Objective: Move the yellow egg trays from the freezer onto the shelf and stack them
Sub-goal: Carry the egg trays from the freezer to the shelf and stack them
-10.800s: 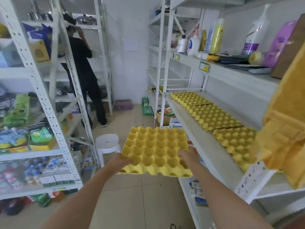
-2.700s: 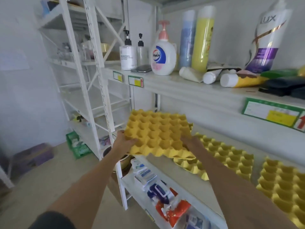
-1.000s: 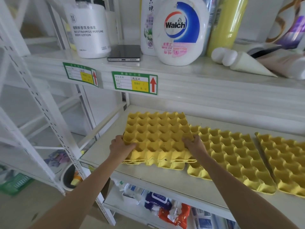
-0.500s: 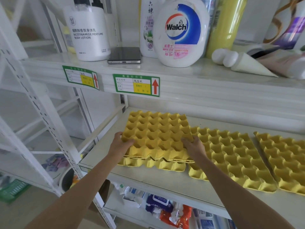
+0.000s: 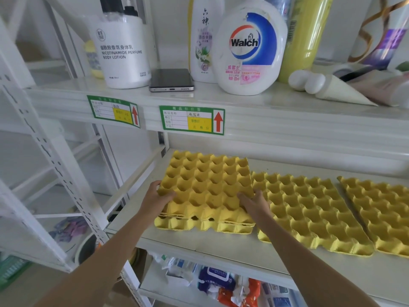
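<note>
Top egg tray (image 5: 205, 185), carried in the air seconds ago, now sits nested on the lower tray (image 5: 203, 226) at the shelf (image 5: 199, 247) left end, left hand (image 5: 155, 198) and right hand (image 5: 252, 201) still gripping its sides: stacking nearly complete, release pending.

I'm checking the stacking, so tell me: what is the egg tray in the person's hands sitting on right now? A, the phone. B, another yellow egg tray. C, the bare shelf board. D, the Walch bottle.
B: the held egg tray, gripped by the left hand and right hand, lies on another yellow egg tray whose front edge shows beneath it on the shelf.
</note>
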